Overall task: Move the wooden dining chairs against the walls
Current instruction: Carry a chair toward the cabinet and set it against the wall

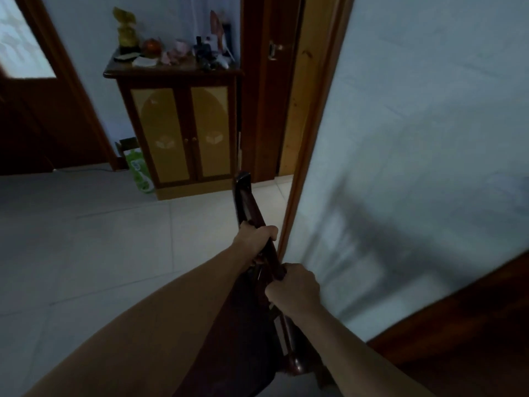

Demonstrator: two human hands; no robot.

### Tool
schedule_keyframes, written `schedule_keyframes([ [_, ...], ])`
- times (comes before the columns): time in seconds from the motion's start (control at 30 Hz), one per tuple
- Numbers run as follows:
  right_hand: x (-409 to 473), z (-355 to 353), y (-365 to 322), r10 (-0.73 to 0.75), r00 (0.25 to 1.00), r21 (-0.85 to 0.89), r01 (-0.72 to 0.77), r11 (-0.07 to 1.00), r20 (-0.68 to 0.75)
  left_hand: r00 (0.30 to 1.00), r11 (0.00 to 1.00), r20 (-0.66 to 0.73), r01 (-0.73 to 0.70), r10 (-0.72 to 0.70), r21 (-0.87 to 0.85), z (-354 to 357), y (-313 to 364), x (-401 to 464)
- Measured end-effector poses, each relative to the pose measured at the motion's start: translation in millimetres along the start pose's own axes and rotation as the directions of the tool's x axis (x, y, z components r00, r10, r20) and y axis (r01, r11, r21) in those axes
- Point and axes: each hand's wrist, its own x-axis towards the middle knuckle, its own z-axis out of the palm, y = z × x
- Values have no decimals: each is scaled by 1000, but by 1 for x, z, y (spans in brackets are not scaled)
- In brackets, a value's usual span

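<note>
— While the picture is blurring along the right side, what is showing of the wooden dining chair (248,206)?

— Its dark, glossy, reddish-brown top rail is running from about six o'clock up toward the centre, narrow and slightly curved, ending in a squared, shiny tip. Lower down a rounded knob of the same polished wood is catching the light. The seat and legs are not showing clearly.

— And where is it sitting?

— Just beside the pale wall (429,138) that is filling the three o'clock side, close to the orange-brown wooden door frame (307,138); I cannot tell whether it is touching either one.

— What else is standing around?

— At twelve o'clock a dark wooden cabinet (183,133) with two yellow arched door panels is standing against the far wall, its top crowded with small ornaments, too blurred to name. A green and white bag (140,173) is leaning at its left foot. At ten o'clock a dark door (34,110) with a frosted pane is showing. Pale, smooth floor tiles (86,239) are spreading across the nine o'clock side.

— How are the hands posing?

— Both bare arms are reaching forward from six o'clock. The left hand (254,239) is wrapping its fingers around the rail farther up, knuckles on top. The right hand (293,285) is clenching the same rail nearer the body, fingers curled tight, wrist angled toward five o'clock.
</note>
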Motion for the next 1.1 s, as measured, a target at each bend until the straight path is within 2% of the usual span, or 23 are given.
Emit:
schedule_keyframes([
  [0.13, 19, -30, 28, 70, 997, 33, -69, 997, -27, 998, 1000, 67, 5, -5, -3, 50, 4, 26],
  [0.3, 47, -64, 58, 131, 991, 30, -130, 991, -4, 996, 999, 88, 24, -22, -24, 96, 8, 56],
  [0.5, 81, -90, 80, 166, 986, 3, -166, 986, 35, 996, 999, 78, 44, -46, 24, 133, 16, 86],
  [0.73, 99, -109, 107, 242, 969, 89, -245, 965, 51, 997, 993, 52, 53, -59, 108, 174, 14, 97],
  [0.97, 107, -118, 123, 301, 952, 141, -305, 942, 47, 997, 986, 45, 47, -55, 158, 195, 10, 103],
  [1.1, 109, -119, 123, 285, 957, 115, -290, 950, 58, 999, 981, 1, 46, -47, 186, 198, 11, 103],
])
